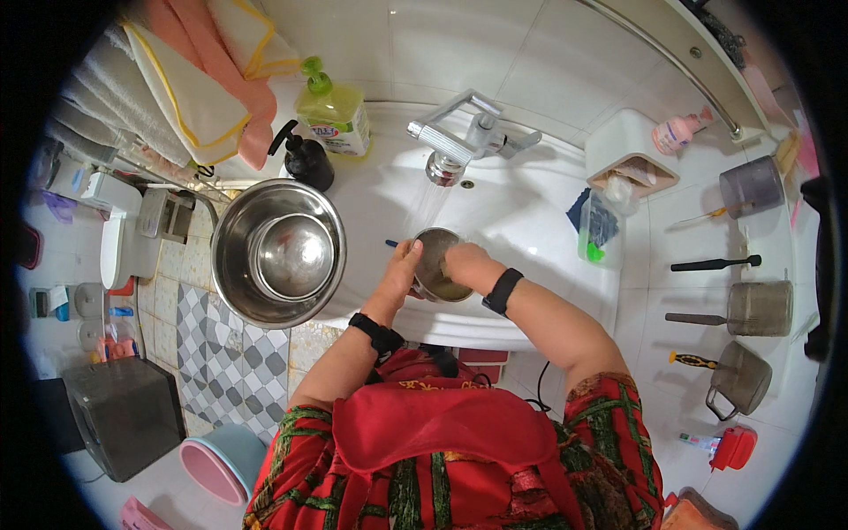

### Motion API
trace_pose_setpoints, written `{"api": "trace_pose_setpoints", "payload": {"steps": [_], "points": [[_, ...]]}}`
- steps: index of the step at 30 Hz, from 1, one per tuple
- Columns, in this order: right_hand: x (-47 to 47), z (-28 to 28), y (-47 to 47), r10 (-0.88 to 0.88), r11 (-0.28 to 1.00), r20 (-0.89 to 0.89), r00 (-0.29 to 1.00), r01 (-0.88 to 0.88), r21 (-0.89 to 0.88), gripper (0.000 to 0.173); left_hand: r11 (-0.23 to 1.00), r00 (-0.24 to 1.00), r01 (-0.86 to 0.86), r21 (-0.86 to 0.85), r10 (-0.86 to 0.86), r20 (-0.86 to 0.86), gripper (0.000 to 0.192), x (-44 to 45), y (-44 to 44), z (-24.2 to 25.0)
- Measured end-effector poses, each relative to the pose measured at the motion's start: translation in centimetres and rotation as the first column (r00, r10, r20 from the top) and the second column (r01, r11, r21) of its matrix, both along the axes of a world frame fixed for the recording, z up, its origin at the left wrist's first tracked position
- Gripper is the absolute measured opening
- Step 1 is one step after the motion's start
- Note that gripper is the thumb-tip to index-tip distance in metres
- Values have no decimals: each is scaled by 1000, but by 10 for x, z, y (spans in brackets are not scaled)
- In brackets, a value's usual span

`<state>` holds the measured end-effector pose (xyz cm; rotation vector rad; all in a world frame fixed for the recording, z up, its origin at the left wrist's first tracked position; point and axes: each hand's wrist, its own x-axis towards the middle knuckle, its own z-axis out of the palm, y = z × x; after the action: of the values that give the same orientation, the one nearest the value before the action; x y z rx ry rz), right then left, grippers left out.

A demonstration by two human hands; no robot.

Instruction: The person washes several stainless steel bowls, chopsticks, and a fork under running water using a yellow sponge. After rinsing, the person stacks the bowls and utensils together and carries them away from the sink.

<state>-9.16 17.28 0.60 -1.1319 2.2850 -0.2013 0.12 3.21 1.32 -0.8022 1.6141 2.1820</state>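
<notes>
Over the white sink basin [371, 232], my left hand [401, 268] grips the rim of a small round metal bowl [434, 246], tilted below the faucet [445, 149]. My right hand [472, 266] reaches inside the bowl with its fingers curled; whether something is between them cannot be told. Cloudy liquid seems to lie at the bowl's bottom. Water streams from the faucet just behind the bowl. A short blue piece [391, 243] sticks out beside my left thumb. Left of my hands, a large stainless steel basin [232, 291] stands with a round shiny base or smaller bowl inside it.
A black pump bottle [309, 163] and a green-capped soap bottle [331, 116] stand behind the steel basin. At the sink's right edge sits a clear tray [586, 232] with a dark cloth, beside a white holder [619, 146]. Cups [760, 309] hang on the right wall.
</notes>
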Motion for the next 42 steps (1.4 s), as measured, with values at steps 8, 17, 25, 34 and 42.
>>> {"api": "trace_pose_setpoints", "payload": {"steps": [8,17,25,34,42], "points": [[5,-9,-11,-124,924,707,696,341,-174,15,980,989,-130,-149,118,-88,60,-11,4,-18],[-34,0,34,-472,759,78,878,450,-471,15,980,980,-197,-25,198,30,57,-7,-19,-5],[-18,10,55,-223,317,975,19,947,54,31,921,892,-380,-86,340,-298,63,-14,-17,-35],[11,8,11,-152,95,954,-257,957,273,38,890,846,-440,116,455,-278,45,-25,27,-31],[11,-28,9,-177,-56,967,-180,983,173,34,899,891,-362,245,412,-193,30,-29,23,-41]]}}
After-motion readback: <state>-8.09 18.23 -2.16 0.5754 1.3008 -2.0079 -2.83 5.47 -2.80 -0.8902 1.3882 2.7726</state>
